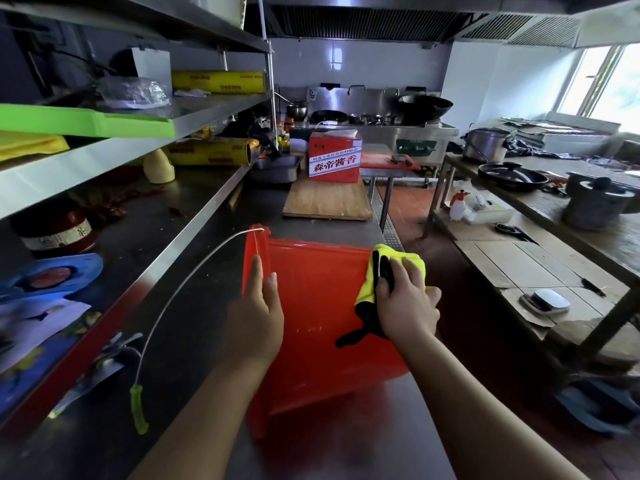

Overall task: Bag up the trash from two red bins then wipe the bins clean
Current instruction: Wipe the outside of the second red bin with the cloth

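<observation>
A red bin [311, 306] lies on its side on the steel counter [194, 341], its rim toward the left and its base toward the right. Its wire handle with a green grip [139, 408] trails onto the counter at the left. My left hand [258, 313] rests flat on the bin's wall beside the rim, fingers straight. My right hand [407, 303] presses a yellow cloth with black trim [374, 282] against the bin's wall close to its base, fingers curled over the cloth. Only one red bin is in view.
A wooden board [327, 200] and a red carton [334, 157] stand farther along the counter. Shelves with a green board [90, 124] and yellow film rolls overhang the left. A blue tray [52, 275] lies at left. The aisle and a table with pans are at right.
</observation>
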The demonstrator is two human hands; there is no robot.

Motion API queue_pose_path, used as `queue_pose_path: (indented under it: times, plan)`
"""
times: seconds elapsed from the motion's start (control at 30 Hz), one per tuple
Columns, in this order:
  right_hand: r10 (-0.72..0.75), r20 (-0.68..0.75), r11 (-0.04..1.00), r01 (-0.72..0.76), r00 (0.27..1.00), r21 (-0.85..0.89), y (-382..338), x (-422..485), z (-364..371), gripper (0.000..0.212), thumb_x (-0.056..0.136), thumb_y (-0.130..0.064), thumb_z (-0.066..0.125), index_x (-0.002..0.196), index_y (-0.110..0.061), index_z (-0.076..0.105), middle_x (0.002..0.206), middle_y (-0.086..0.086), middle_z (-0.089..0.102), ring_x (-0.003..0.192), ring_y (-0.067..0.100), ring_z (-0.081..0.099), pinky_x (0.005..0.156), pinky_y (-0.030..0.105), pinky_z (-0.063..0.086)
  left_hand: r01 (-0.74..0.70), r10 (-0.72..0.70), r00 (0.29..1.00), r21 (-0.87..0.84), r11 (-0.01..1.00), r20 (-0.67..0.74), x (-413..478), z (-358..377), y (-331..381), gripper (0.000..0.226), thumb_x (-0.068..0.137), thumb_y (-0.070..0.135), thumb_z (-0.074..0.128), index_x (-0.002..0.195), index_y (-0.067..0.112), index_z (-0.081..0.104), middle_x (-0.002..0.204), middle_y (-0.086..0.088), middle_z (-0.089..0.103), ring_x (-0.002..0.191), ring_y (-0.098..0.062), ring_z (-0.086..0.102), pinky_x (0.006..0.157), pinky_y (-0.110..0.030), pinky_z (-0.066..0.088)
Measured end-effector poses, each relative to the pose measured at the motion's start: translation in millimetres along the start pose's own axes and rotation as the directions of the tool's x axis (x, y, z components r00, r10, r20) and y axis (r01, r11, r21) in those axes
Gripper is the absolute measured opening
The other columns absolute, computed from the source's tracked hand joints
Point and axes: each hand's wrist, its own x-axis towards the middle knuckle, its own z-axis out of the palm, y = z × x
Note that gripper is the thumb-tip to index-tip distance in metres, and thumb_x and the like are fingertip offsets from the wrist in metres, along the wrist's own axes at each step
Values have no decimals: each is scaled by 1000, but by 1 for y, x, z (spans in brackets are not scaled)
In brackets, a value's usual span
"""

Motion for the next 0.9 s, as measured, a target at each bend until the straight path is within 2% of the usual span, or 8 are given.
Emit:
queue_pose_path:
  times: [0.07, 0.1, 0.17, 0.27, 0.37, 0.53, 0.73, 0.9]
  plan:
    - [-50, 6, 999, 50, 999, 11, -5, -2, -5, 46, 96, -43, 37, 142, -43, 31, 154, -16, 20, 118, 35, 33, 93, 46, 37, 25, -26, 1000, -62, 998, -13, 6, -4, 9, 50, 101, 38, 26, 149, 24, 22, 100, -4, 64, 61, 7, 37, 52, -11, 34]
    - [-75, 12, 997, 75, 997, 8, -9, -4, -8, 46, 96, -44, 38, 141, -43, 32, 153, -18, 21, 118, 34, 33, 94, 45, 36, 30, -32, 999, -76, 997, -17, 11, -6, 12, 50, 102, 37, 27, 149, 21, 25, 111, -6, 63, 68, 4, 44, 59, -11, 31]
    - [-131, 29, 991, 131, 991, 2, -19, -7, -13, 45, 96, -44, 38, 141, -43, 34, 152, -19, 24, 119, 33, 33, 95, 44, 36, 31, -32, 999, -69, 997, -20, 21, -10, 14, 49, 102, 36, 29, 147, 17, 30, 133, -11, 54, 104, -12, 55, 79, -15, 31]
    - [-246, 65, 969, 245, 967, 26, -39, -14, -20, 43, 96, -44, 40, 139, -42, 39, 150, -18, 30, 121, 33, 34, 97, 43, 36, 31, -30, 999, -38, 999, 27, 33, -12, 16, 49, 102, 35, 29, 146, 15, 32, 143, -11, 45, 131, -23, 41, 101, -27, 31]
    - [-347, 112, 937, 341, 931, 71, -70, -29, -18, 40, 97, -46, 40, 137, -44, 41, 149, -21, 30, 121, 32, 35, 99, 41, 35, 49, -49, 999, -63, 997, 1, 40, -9, 14, 46, 102, 32, 31, 142, 13, 40, 142, -11, 46, 132, -24, 41, 102, -27, 31]
    - [-446, 173, 895, 444, 878, 55, -118, -55, 5, 37, 100, -44, 31, 136, -45, 38, 149, -21, 25, 115, 32, 32, 91, 42, 29, 102, -111, 993, -207, 973, -34, 44, -12, -1, 39, 101, 33, 29, 120, 19, 60, 121, -13, 61, 111, -27, 54, 83, -30, 36]
    - [-419, 177, 905, 426, 891, -2, -106, -43, 6, 39, 98, -42, 37, 137, -45, 36, 148, -19, 24, 120, 34, 31, 92, 47, 32, 94, -99, 994, -127, 987, -37, 49, -9, 2, 44, 101, 31, 32, 139, 13, 45, 140, -11, 49, 131, -25, 41, 100, -28, 31]
    - [-235, 119, 967, 244, 965, -69, -56, -18, -1, 44, 95, -38, 40, 137, -44, 35, 150, -18, 22, 122, 35, 31, 94, 51, 32, 104, -107, 993, -53, 993, -57, 47, -9, 3, 46, 101, 32, 35, 142, 14, 41, 137, -14, 51, 129, -27, 44, 100, -28, 33]
